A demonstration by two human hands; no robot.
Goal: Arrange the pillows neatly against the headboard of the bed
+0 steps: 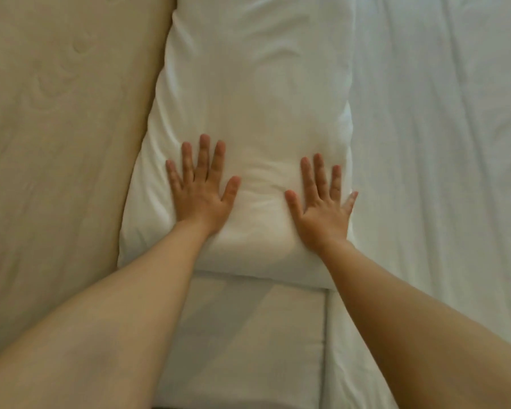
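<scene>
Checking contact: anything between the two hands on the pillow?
Nothing but bare pillow fabric. In the head view, left hand and right hand press flat on it, apart.

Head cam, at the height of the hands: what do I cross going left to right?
Beige headboard → white pillow edge → left hand flat on the pillow → right hand flat on the pillow → white bed sheet.

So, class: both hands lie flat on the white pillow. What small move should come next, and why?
Probably slide the left hand and right hand outward, smoothing the plump white fabric pillow: creases show between the palms, and it already lies beside the beige padded headboard.
</scene>
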